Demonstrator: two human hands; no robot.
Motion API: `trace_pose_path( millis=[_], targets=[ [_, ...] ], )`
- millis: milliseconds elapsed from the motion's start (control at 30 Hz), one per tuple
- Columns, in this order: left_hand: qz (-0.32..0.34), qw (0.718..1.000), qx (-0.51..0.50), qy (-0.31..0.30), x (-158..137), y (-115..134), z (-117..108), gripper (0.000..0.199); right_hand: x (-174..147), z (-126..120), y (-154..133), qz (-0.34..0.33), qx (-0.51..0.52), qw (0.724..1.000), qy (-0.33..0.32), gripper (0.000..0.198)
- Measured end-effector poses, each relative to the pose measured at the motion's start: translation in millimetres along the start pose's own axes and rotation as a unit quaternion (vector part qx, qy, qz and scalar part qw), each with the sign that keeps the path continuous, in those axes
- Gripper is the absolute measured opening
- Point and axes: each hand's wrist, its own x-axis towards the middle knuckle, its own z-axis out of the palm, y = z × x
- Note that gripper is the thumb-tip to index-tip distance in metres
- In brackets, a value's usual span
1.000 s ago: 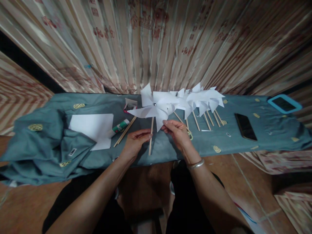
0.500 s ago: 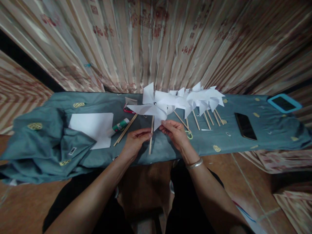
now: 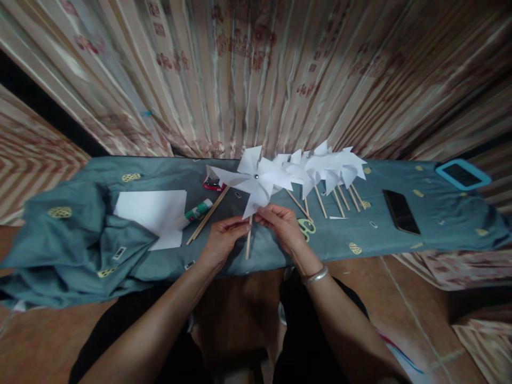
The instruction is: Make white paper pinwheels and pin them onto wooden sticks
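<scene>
A white paper pinwheel [image 3: 260,184] with a shiny pin at its centre is held upright in front of me. Its thin wooden stick [image 3: 248,245] is pinched between the thumb and fingers of my left hand [image 3: 226,237]. My right hand [image 3: 282,224], a silver bangle on its wrist, is closed with its fingertips at the lower edge of the paper blades, close to the stick. Just beyond that hand lie green-handled scissors [image 3: 307,228], partly hidden. More white pinwheels [image 3: 320,168] on sticks lie in an overlapping row to the right.
On the grey-green cloth [image 3: 280,258], left of my hands, are white paper sheets [image 3: 152,213], a glue stick [image 3: 198,209], loose wooden sticks [image 3: 208,216] and a small red box [image 3: 213,182]. A dark phone [image 3: 401,212] and a blue-framed device [image 3: 463,174] lie right. Curtains [image 3: 256,80] hang behind.
The pinwheel's blades have turned clockwise, with one tip now near my left fingers. My right hand has shifted slightly left and down, uncovering more of the scissors. The view has tilted slightly.
</scene>
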Motion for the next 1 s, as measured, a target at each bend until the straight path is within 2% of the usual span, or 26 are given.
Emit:
trace_pose_path(
  millis=[167, 267, 400, 500, 567, 700, 1000],
  targets=[
    [0.003, 1.000, 0.005, -0.005, 0.3, -1.2, -0.9, 0.034, 0.6, -0.1, 0.6, -0.036, -0.049, 0.998, 0.000, 0.031],
    [0.005, 1.000, 0.015, 0.005, 0.7, -1.2, -2.7, 0.034, 3.4, -11.2, -5.6, -0.069, -0.077, 0.994, 0.025, 0.030],
    [0.007, 1.000, 0.018, 0.015, 0.9, -0.6, -4.2, 0.036, 12.3, -39.4, -19.2, -0.125, -0.060, 0.982, 0.125, 0.030],
    [0.002, 1.000, 0.018, 0.011, 0.4, -1.2, -3.9, 0.038, 20.0, -58.6, -25.3, -0.177, -0.042, 0.962, 0.205, 0.028],
    [-0.002, 1.000, 0.017, 0.008, -0.2, -2.0, -3.3, 0.038, 23.7, -65.0, -26.4, -0.208, -0.043, 0.949, 0.235, 0.026],
    [-0.003, 1.000, 0.023, 0.003, -1.2, -3.0, -2.3, 0.036, 26.6, -64.4, -25.6, -0.222, -0.064, 0.949, 0.216, 0.028],
    [-0.001, 0.999, 0.036, -0.003, -1.5, -1.7, -2.2, 0.034, 28.4, -61.1, -22.6, -0.176, -0.064, 0.961, 0.204, 0.023]
  ],
)
